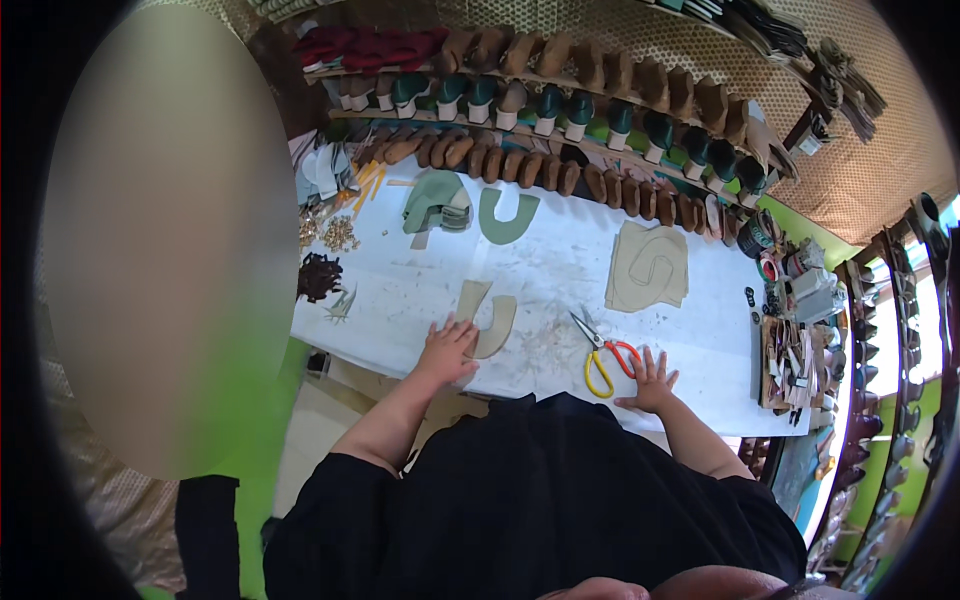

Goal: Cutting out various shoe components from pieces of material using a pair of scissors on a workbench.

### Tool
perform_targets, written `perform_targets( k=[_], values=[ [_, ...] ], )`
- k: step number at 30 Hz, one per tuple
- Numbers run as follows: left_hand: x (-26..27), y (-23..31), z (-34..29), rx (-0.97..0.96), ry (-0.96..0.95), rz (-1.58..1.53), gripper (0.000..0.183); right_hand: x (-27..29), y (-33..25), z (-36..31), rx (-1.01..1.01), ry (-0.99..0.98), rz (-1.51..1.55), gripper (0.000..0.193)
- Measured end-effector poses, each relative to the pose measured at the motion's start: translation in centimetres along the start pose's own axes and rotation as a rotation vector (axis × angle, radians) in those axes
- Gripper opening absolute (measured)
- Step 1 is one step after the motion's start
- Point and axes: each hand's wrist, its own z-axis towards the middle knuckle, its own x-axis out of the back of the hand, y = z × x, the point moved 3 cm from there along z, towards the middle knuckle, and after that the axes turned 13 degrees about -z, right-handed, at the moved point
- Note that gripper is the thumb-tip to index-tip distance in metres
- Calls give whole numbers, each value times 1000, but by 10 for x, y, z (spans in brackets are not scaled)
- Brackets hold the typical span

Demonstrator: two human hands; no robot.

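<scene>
My left hand [447, 352] lies flat near the table's front edge, fingers stretched, its fingertips at the left arm of a beige U-shaped cut piece [493, 340]. To the right, my right hand [653, 383] rests on the table with its fingers spread, holding nothing. Just left of it lies a pair of scissors [597, 345], blades parted, with one red and one yellow handle. Farther back are a green U-shaped piece [514, 232] and a stack of green cut pieces [437, 205]. A beige sheet [648, 268] with a curved outline drawn on it lies at the back right.
Shelves with rows of shoe lasts [520, 165] and green shoes [550, 105] line the far side of the white table [560, 270]. Small brass-coloured parts [340, 233] and a dark brown pile [318, 277] sit at the left. A tool rack [785, 362] stands at the right edge.
</scene>
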Motion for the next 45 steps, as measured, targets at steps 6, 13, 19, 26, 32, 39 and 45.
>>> perform_targets(
  k=[6,13,19,26,32,39,45],
  values=[
    [-44,-3,21,-31,-60,-16,58,-1,-4,3,-11,5,-27,127],
    [-47,-17,14,-182,8,-91,52,-4,-12,8,-56,165,109,109],
    [-47,-23,-6,-250,86,-115,58,36,-54,-7,-45,467,87,74],
    [-42,-19,-5,-200,8,-131,63,32,-68,8,-151,445,150,79],
    [-44,-17,-3,-188,4,-103,66,27,-63,8,-202,185,161,67],
    [-46,1,26,-116,104,-159,69,18,-45,-12,-108,115,298,70],
    [-23,32,54,63,113,-178,53,15,-37,-11,-81,134,342,74]
  ],
)
